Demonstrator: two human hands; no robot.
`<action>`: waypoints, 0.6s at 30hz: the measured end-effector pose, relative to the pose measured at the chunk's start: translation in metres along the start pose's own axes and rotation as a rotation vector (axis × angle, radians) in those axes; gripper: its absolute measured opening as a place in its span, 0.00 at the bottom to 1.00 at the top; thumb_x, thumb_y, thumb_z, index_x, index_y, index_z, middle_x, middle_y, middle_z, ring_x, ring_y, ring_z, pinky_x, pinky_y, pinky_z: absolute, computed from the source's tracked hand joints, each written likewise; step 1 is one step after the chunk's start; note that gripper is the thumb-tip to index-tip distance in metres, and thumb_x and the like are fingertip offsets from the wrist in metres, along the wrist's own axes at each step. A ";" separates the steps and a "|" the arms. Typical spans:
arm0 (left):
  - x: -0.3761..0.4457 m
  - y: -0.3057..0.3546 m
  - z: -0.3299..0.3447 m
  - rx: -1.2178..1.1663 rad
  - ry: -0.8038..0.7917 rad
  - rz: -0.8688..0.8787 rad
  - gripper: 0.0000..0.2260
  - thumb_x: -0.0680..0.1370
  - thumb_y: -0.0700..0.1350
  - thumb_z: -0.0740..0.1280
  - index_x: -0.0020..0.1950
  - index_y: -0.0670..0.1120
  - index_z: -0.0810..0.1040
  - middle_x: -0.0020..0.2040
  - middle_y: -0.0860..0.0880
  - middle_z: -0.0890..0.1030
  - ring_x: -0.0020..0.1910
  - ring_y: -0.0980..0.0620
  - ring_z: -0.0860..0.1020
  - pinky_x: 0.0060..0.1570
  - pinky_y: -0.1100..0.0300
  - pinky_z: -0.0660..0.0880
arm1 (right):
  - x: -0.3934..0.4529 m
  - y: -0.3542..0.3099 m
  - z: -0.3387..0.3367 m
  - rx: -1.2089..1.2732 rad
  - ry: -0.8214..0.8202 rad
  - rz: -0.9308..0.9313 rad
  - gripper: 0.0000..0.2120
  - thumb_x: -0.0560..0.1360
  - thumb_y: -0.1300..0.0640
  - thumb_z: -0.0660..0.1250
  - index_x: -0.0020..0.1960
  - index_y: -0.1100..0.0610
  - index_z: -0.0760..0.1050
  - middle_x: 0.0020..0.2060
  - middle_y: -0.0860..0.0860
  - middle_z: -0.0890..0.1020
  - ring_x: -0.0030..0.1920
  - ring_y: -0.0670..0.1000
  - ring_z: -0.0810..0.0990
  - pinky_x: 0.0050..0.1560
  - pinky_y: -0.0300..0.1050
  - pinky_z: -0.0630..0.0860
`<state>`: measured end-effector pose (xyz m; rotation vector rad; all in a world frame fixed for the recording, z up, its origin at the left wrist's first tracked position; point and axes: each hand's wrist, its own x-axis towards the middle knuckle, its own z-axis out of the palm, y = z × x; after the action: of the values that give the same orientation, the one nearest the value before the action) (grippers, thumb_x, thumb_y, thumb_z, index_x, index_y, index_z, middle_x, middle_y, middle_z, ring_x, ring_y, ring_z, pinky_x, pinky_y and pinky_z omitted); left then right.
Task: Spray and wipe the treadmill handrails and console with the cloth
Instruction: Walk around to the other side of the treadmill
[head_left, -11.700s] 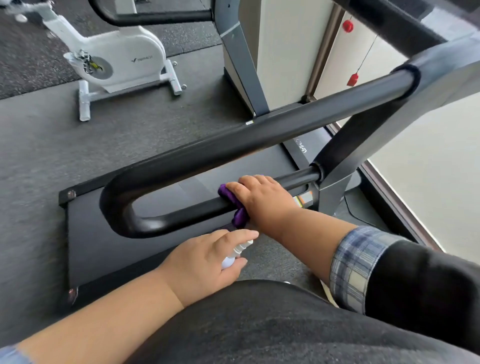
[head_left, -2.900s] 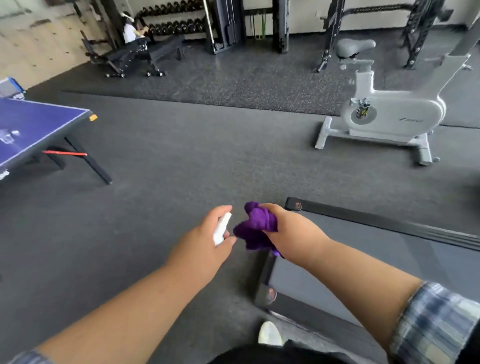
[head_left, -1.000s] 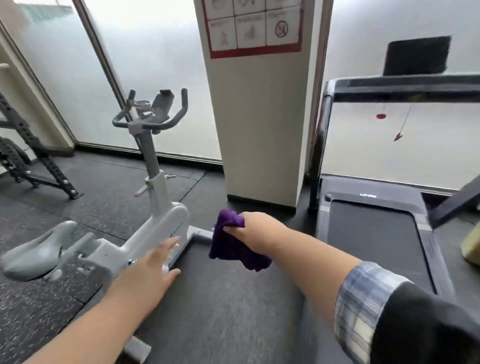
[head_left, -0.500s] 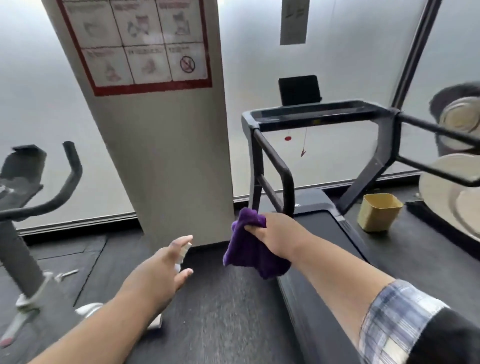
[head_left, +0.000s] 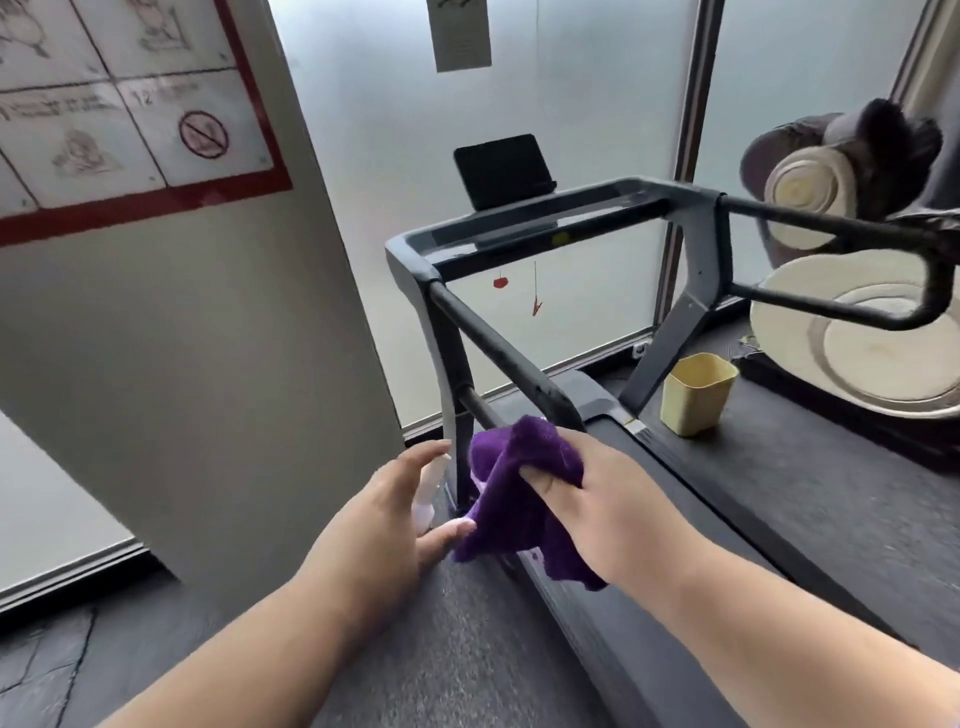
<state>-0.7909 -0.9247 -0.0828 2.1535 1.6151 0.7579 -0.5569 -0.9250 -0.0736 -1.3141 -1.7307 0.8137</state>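
The crumpled purple cloth (head_left: 524, 499) is pinched by the right hand (head_left: 597, 512), the small white spray bottle (head_left: 428, 488) by the left hand (head_left: 382, 525); the near black handrail (head_left: 498, 348) and console (head_left: 540, 218) are judged not yet wiped.

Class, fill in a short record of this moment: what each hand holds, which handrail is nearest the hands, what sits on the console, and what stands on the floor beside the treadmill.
left hand: holds white spray bottle
right hand: grips purple cloth
nearest handrail: left handrail, just beyond the cloth
console: dark tablet propped on it
floor beside treadmill: yellow bin
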 end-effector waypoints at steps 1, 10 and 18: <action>0.014 0.001 0.000 -0.044 -0.007 0.026 0.32 0.70 0.63 0.75 0.63 0.80 0.58 0.62 0.64 0.74 0.54 0.61 0.78 0.53 0.62 0.71 | 0.010 0.000 0.003 0.034 0.018 0.003 0.07 0.76 0.38 0.62 0.52 0.30 0.75 0.46 0.32 0.82 0.47 0.35 0.80 0.42 0.29 0.72; 0.109 -0.008 0.008 -0.249 -0.107 0.239 0.27 0.67 0.62 0.67 0.62 0.80 0.60 0.55 0.70 0.78 0.53 0.69 0.77 0.49 0.76 0.69 | 0.077 -0.006 0.026 0.328 0.260 0.021 0.08 0.77 0.43 0.63 0.53 0.34 0.79 0.47 0.39 0.85 0.49 0.40 0.82 0.48 0.33 0.73; 0.171 -0.010 0.010 -0.471 -0.357 0.545 0.27 0.72 0.52 0.69 0.65 0.72 0.64 0.49 0.59 0.81 0.40 0.57 0.83 0.42 0.63 0.79 | 0.082 0.001 0.057 0.156 0.954 -0.005 0.27 0.74 0.29 0.62 0.71 0.32 0.66 0.66 0.33 0.75 0.66 0.36 0.73 0.64 0.31 0.68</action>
<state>-0.7571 -0.7577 -0.0605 2.2072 0.5962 0.7474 -0.6186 -0.8471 -0.0843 -1.2794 -0.8879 0.2154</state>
